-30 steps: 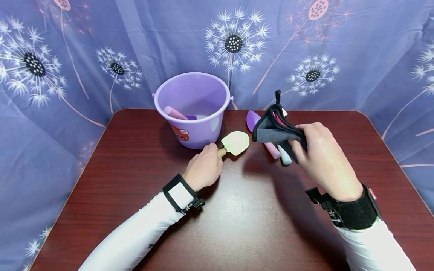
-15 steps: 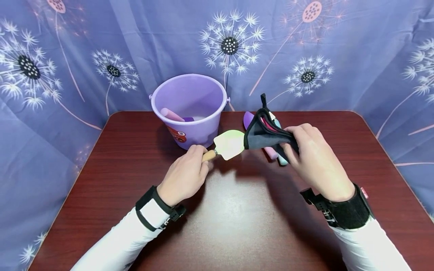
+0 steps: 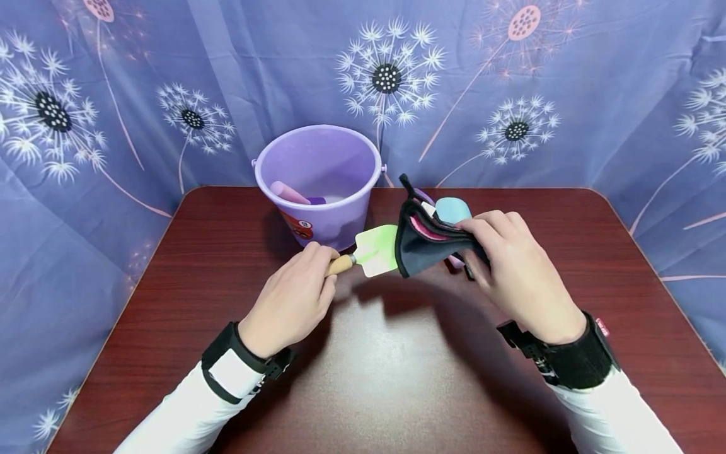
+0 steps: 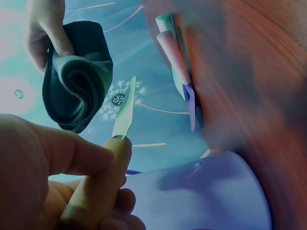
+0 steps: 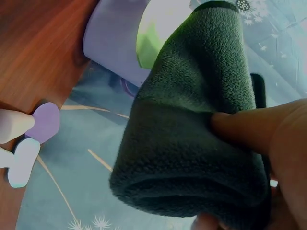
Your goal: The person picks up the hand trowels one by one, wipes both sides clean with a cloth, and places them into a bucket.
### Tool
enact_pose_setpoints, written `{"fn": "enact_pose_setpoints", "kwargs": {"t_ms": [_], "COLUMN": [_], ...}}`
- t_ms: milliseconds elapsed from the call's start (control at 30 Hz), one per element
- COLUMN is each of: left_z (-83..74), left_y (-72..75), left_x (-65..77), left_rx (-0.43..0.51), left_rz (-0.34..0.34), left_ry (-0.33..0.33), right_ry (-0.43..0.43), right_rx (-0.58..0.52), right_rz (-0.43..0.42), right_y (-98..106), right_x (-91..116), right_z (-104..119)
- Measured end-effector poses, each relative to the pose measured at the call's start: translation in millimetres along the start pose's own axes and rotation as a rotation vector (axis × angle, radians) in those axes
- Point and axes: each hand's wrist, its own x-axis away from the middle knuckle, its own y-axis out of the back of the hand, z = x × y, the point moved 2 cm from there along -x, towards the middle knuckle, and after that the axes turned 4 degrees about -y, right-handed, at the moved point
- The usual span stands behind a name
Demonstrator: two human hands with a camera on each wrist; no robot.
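Note:
My left hand (image 3: 289, 299) grips the wooden handle of a small trowel (image 3: 375, 250) with a pale green blade, raised above the table in front of the bucket. In my right hand (image 3: 513, 271) is a folded dark grey cloth (image 3: 433, 249) with black edging and some pink inside, pinched between thumb and fingers. The cloth's left end overlaps the tip of the trowel blade in the head view. From the left wrist, the trowel (image 4: 125, 112) is seen edge-on, beside the cloth (image 4: 79, 76); whether they touch I cannot tell.
A purple bucket (image 3: 340, 221) stands at the back of the table, with a pink-handled purple tool (image 3: 290, 192) inside. Behind the cloth lie a light blue tool (image 3: 452, 209) and a purple tool with a pink handle (image 4: 173, 52). A patterned curtain (image 3: 283, 63) hangs behind the table.
My left hand has lifted the trowel and drawn it left and nearer. The right hand has brought the cloth left and slightly down, so it now covers the blade's tip from view.

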Motion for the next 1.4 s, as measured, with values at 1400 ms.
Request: {"fn": "enact_pose_setpoints", "kwargs": {"t_ms": [1400], "left_z": [-14.7], "left_y": [-1.3], "left_x": [7.4], "left_rx": [-0.130], "left_rz": [-0.010], "left_ry": [-0.186], "right_ry": [0.277], "right_rx": [0.138], "right_rz": [-0.110], "right_y": [-26.4], "right_x": [-1.1], "right_z": [30.1]}}
